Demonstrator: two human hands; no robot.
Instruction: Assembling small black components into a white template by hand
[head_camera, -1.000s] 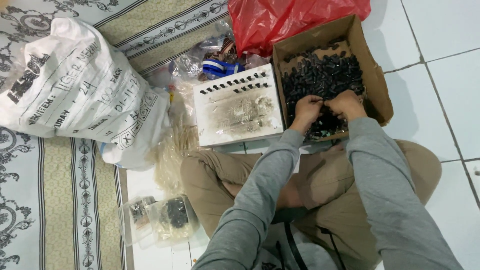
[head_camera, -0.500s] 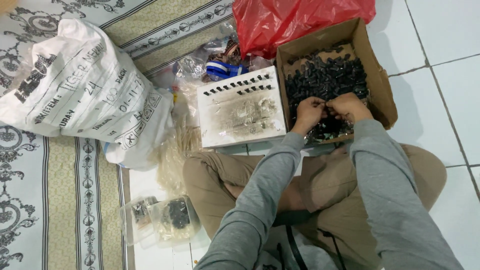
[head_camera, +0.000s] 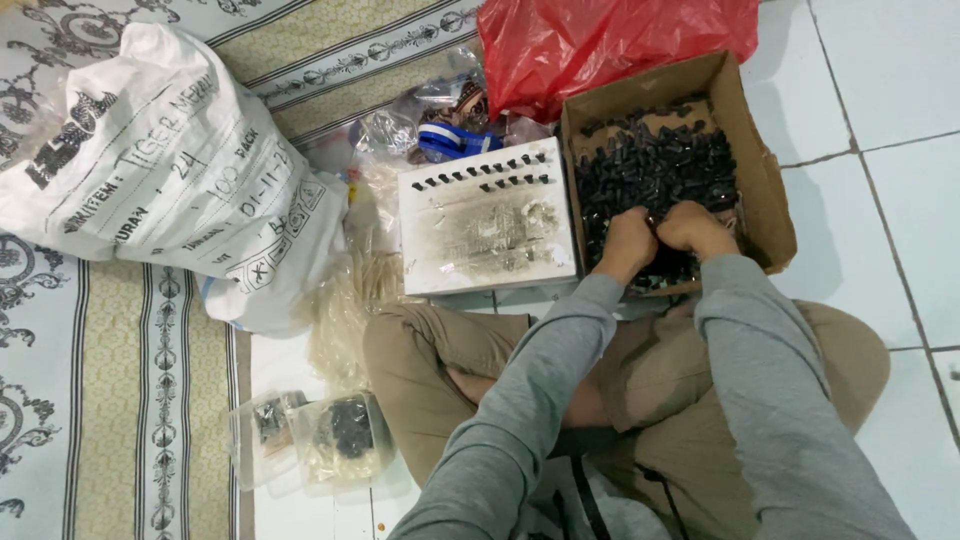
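Note:
A brown cardboard box (head_camera: 757, 150) holds a heap of small black plastic parts (head_camera: 655, 165). My left hand (head_camera: 627, 243) and my right hand (head_camera: 694, 227) are both down in the near end of the box, knuckles together, fingers curled into the heap. What sits between the fingers is hidden. Left of the box lies a white foam board (head_camera: 487, 220) with two short rows of black parts stuck along its far edge.
A red plastic bag (head_camera: 610, 40) lies behind the box. A big white printed sack (head_camera: 165, 170) rests on the patterned carpet (head_camera: 120, 400) at left. Clear bags of parts (head_camera: 310, 440) lie beside my crossed legs (head_camera: 440, 350). White floor tiles (head_camera: 890, 80) spread to the right.
Both hands stay in the box, working in the black parts with only small shifts. The view has drifted slightly.

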